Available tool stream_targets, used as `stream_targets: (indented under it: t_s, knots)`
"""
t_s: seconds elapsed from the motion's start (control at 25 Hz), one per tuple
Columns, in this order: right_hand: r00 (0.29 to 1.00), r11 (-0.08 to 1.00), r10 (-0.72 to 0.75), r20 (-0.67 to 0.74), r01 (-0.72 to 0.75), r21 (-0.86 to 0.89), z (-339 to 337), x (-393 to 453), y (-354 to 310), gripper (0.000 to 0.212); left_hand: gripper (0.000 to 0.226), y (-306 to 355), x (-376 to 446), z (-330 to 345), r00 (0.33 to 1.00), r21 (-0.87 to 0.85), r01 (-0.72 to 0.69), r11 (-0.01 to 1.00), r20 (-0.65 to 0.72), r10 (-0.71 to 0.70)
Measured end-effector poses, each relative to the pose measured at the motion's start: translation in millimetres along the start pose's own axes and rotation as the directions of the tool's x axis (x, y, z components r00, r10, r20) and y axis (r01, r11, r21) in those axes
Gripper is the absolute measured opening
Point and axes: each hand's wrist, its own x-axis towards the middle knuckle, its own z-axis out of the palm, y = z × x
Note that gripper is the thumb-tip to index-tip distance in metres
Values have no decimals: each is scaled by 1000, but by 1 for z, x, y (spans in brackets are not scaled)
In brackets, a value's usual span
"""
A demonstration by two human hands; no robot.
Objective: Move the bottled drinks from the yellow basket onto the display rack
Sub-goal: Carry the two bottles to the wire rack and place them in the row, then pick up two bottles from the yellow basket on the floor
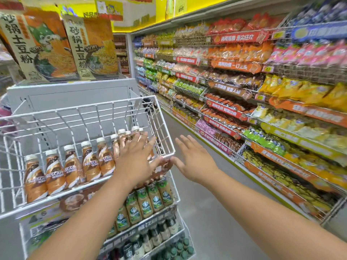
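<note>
Brown coffee bottles (pixel 69 166) stand upright in the white wire rack (pixel 105 109), at nine o'clock from the left hand (pixel 136 160). Left hand spread flat over the rightmost bottles, nearer them; right hand (pixel 195 160) open, empty, at three o'clock. No yellow basket shows.

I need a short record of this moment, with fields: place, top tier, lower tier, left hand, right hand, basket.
place: shop aisle, snack shelves on the right
top tier: white wire rack holding a row of Nescafe bottles
lower tier: Starbucks bottles
left hand: open, fingers straight, over the row's right end
right hand: open, holds nothing, beside the rack corner
basket: yellow basket not in view
</note>
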Motion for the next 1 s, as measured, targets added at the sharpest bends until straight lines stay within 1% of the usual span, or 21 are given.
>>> stream_targets:
  t_s: [0.08, 0.2, 0.28, 0.36, 0.48, 0.56, 0.68, 0.76, 0.84, 0.88, 0.96, 1.0]
  knots:
    - [999, 999, 46, -5, -46, 9, -13, -48, 30, 76, 74, 46, -13, 0, 999, -12, -35, 999, 0, 35]
    - [991, 991, 136, -14, -136, 9, -28, -135, 88, 76, 78, 133, -35, 13, 989, -23, -147, 989, -1, 147]
    - [980, 980, 197, -15, -197, -28, -37, -196, 127, 75, 77, 199, -52, 25, 974, -71, -224, 972, 22, 226]
    - [960, 958, 279, -35, -281, -55, -50, -262, 168, 75, 77, 275, -71, 35, 943, -118, -320, 940, 54, 328]
    - [911, 907, 407, -62, -411, -86, -74, -342, 222, 75, 89, 374, -92, 43, 879, -142, -463, 875, 50, 473]
    - [864, 859, 494, -100, -502, -102, -90, -390, 258, 75, 90, 434, -101, 49, 826, -144, -547, 824, 69, 560]
    - [780, 770, 605, -160, -624, -133, -105, -455, 301, 76, 87, 509, -106, 59, 746, -157, -649, 744, 58, 663]
    - [705, 689, 685, -187, -709, -149, -114, -500, 328, 76, 86, 559, -108, 71, 675, -197, -714, 672, 60, 735]
    - [644, 624, 727, -236, -764, -162, -119, -537, 354, 73, 86, 605, -109, 85, 598, -245, -771, 587, 38, 801]
    - [609, 584, 758, -233, -793, -171, -121, -551, 368, 71, 85, 628, -108, 92, 567, -265, -791, 551, 21, 824]
    - [528, 499, 823, -210, -848, -178, -127, -579, 397, 75, 85, 677, -102, 106, 507, -299, -823, 482, -7, 862]
    - [505, 471, 836, -215, -861, -191, -130, -591, 410, 78, 86, 700, -98, 111, 481, -309, -837, 451, -24, 877]
